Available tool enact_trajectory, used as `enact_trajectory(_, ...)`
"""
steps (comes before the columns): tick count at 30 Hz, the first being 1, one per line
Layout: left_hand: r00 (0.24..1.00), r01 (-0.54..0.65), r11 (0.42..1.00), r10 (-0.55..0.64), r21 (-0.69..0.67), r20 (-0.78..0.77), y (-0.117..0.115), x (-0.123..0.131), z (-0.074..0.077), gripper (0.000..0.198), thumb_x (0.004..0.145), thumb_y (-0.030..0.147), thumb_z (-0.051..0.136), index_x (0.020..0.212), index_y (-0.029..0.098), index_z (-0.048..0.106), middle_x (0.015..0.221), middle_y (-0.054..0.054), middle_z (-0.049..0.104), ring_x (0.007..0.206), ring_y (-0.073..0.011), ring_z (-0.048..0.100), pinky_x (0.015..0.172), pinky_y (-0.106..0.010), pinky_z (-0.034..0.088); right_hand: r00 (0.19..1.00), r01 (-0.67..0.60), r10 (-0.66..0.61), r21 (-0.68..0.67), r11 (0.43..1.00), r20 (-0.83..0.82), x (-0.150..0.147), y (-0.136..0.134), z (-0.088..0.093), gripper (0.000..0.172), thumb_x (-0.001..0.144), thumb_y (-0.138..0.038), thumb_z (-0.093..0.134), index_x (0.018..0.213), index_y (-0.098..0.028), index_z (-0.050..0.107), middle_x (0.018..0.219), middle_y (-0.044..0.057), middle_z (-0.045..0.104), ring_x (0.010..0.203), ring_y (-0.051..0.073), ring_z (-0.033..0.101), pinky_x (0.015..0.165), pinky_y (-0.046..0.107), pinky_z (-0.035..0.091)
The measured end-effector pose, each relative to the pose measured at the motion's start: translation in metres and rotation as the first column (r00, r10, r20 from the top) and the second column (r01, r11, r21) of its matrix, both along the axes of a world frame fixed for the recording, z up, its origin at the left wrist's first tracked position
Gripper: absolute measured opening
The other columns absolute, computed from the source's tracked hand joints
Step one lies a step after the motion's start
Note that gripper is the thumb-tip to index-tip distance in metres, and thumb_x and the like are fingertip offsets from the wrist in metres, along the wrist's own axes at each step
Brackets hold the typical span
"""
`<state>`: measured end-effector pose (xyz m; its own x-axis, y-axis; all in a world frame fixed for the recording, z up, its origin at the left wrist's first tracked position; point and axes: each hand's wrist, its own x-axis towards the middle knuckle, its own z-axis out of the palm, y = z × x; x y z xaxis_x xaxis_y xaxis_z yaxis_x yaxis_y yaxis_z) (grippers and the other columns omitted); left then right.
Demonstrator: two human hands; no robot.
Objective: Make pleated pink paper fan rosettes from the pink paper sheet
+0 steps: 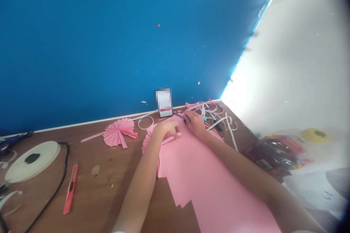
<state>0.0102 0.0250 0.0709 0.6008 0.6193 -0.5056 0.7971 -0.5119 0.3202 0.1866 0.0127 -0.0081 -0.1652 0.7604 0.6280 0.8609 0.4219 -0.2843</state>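
Note:
My left hand (168, 129) is closed, its fingers curled round a folded strip of pink paper (171, 139). Under and beside that wrist shows a pleated pink paper fan (147, 141). My right hand (194, 122) rests on a large pink paper sheet (197, 174), fingers bent over a slim dark-handled tool (179, 116); its exact kind is unclear. The sheet has a stepped, cut left edge and runs toward me beneath my right forearm. Left of my hands lies a pink pleated paper rosette (118, 133) with strips sticking out.
A phone (164, 102) leans against the blue wall. Tangled white and pink strips (216, 113) lie at the table's back right. On the left are a red box cutter (71, 189), a white tape roll (41, 160) and a black cable (64, 174). Plastic packets (273, 153) sit at right.

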Motion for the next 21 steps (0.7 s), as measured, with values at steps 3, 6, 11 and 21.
enact_trajectory(3,1.000,0.016,0.999,-0.016,0.040,0.017,0.001,-0.004,0.002,0.029,0.062,0.031,0.060,0.087,0.021,0.068,0.083,-0.002,0.068,0.066,-0.0161,0.056,0.056,-0.024,0.036,0.999,-0.049,0.049,0.015,0.999,0.001,0.000,0.001,-0.001,0.024,0.094,-0.029,0.042,0.092,-0.019,0.064,0.092,0.006,0.068,0.087,0.017,0.058,0.070,0.025,0.034)
enact_trajectory(6,1.000,0.017,0.998,-0.017,0.057,0.009,-0.001,-0.006,0.008,0.028,0.064,0.033,0.059,0.088,0.021,0.068,0.086,-0.002,0.068,0.067,-0.0155,0.056,0.056,-0.024,0.036,0.999,-0.034,0.035,-0.007,0.999,0.035,-0.001,0.001,-0.004,0.025,0.092,-0.036,0.047,0.083,-0.020,0.064,0.084,0.004,0.068,0.076,0.016,0.059,0.061,0.026,0.031)
enact_trajectory(11,1.000,-0.004,0.999,0.004,0.054,0.010,-0.003,-0.008,0.014,0.026,0.067,0.036,0.057,0.086,0.020,0.066,0.085,-0.001,0.067,0.064,-0.0142,0.054,0.052,-0.024,0.033,0.998,0.051,-0.052,0.026,0.998,0.023,-0.001,-0.001,-0.003,0.033,0.092,-0.040,0.046,0.069,-0.019,0.059,0.068,0.003,0.064,0.062,0.014,0.054,0.055,0.027,0.027)
enact_trajectory(21,0.999,-0.026,0.999,0.025,0.033,0.019,-0.005,-0.007,0.018,0.024,0.064,0.031,0.059,0.084,0.020,0.067,0.081,0.000,0.065,0.064,-0.0134,0.053,0.054,-0.024,0.032,0.986,-0.082,0.099,0.128,0.988,-0.135,-0.001,0.002,-0.004,0.015,0.092,-0.027,0.046,0.093,-0.019,0.059,0.089,0.006,0.066,0.084,0.018,0.059,0.072,0.027,0.042)
